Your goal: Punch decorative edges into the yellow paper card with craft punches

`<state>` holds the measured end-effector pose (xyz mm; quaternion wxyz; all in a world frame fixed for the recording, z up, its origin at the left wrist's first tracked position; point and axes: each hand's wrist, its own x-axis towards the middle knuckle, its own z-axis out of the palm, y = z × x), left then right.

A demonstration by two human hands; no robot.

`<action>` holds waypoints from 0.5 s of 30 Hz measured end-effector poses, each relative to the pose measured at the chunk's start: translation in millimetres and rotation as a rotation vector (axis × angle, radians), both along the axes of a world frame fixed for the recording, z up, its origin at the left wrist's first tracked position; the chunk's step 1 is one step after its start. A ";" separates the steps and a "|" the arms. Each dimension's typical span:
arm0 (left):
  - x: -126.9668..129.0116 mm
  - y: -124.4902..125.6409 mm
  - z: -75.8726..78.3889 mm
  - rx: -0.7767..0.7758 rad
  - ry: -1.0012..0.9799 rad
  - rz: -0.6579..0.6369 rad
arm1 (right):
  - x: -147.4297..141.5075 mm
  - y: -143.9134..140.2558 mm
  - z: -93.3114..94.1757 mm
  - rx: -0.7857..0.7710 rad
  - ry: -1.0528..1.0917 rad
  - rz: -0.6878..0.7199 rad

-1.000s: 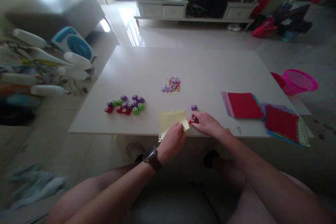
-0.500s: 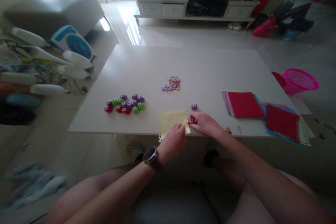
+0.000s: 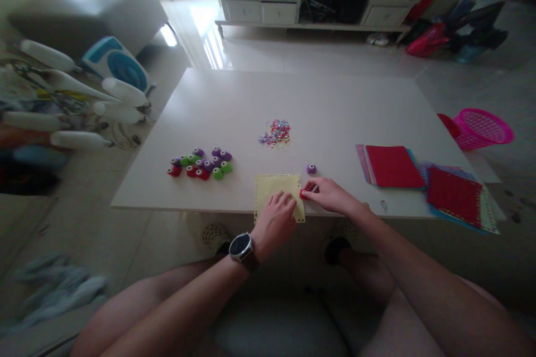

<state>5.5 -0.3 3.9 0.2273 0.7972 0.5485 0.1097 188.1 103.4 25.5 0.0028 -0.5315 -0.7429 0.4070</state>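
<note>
A pale yellow paper square lies flat under the left hand; a small red punch sits on its right edge, under the right hand's fingertips.

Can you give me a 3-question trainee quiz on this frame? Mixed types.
1. True or false: the left hand rests on the yellow sheet.
2. The right hand pinches which thing at the sheet's right edge? A) red punch B) pink basket C) confetti pile
3. Fill in: a lone ____ punch sits just beyond the right hand.

Key: 1 true; 2 A; 3 purple.
</note>
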 end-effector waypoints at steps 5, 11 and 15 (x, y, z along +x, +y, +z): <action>-0.1 1.1 0.1 0.007 -0.018 -0.010 | -4.2 -1.0 -0.6 0.015 0.018 -0.024; -0.2 -0.2 -0.8 -0.006 -0.031 -0.011 | -7.6 -2.1 -1.8 0.016 0.053 -0.032; -0.5 0.3 -2.2 0.002 -0.031 -0.010 | -8.6 -3.5 -6.4 0.053 0.081 -0.041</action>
